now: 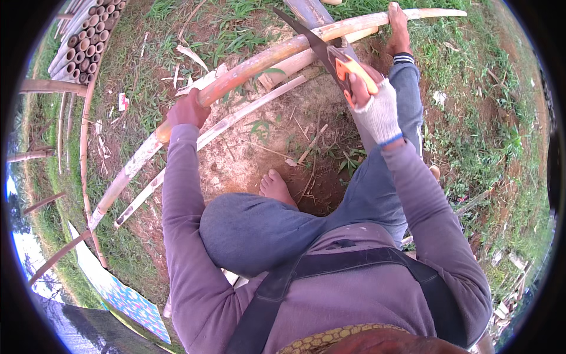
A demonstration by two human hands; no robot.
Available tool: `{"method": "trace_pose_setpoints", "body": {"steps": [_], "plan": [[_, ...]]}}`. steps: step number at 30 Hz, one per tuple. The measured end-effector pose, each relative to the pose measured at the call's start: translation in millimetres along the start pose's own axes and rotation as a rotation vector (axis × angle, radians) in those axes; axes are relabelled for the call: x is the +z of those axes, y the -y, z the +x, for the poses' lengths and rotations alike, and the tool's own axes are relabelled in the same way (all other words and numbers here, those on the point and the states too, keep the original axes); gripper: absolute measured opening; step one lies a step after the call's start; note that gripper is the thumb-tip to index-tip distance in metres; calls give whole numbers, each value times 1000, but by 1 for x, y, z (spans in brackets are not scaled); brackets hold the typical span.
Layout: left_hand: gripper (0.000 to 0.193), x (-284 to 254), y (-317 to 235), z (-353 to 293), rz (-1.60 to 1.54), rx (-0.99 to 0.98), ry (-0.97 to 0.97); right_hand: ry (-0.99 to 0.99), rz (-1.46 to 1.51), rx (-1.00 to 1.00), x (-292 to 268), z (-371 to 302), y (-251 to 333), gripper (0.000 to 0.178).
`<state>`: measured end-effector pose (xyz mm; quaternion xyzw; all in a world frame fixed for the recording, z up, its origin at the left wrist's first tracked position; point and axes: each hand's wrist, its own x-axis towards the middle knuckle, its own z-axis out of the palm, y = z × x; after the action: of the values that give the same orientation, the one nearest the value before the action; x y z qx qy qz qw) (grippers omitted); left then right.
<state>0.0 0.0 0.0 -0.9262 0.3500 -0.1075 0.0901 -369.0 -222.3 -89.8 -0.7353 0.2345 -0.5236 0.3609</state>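
Observation:
A long bamboo pole runs from the lower left to the upper right in front of me. My bare left hand is wrapped round it left of the middle. In a white work glove, my right hand grips the orange handle of a hand saw. The dark blade points up and left, crossing the pole beside a grey beam that passes beneath. Whether its teeth have entered the bamboo I cannot tell. My right foot presses on the pole near its thin far-right end.
A thinner pale pole lies on the ground below the held one. Another thick bamboo length lies under it. Cut bamboo is stacked at the far left, near a pole rail. My left foot rests on bare soil.

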Motion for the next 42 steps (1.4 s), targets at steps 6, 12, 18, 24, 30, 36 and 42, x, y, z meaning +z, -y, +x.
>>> {"method": "trace_pose_setpoints", "body": {"steps": [6, 12, 18, 24, 30, 36, 42], "plan": [[44, 88, -56, -116, -202, 10, 287, 229, -39, 452, -170, -122, 81, 40], [43, 77, -75, -110, -179, 72, 245, 153, -207, 120, -77, -38, 7, 37], [47, 86, -57, -119, -191, 62, 232, 111, 103, 410, -122, -97, 52, 32], [49, 75, -67, -122, -121, 41, 269, 238, -10, 385, -201, -157, 80, 50], [48, 74, -76, -117, -125, 53, 194, 162, -181, 191, -67, -36, 1, 37], [45, 89, -57, -126, -153, 53, 179, 257, -40, 376, -155, -115, 66, 38], [45, 73, -74, -129, -151, 29, 193, 207, 76, 490, -166, -134, 69, 42]]}}
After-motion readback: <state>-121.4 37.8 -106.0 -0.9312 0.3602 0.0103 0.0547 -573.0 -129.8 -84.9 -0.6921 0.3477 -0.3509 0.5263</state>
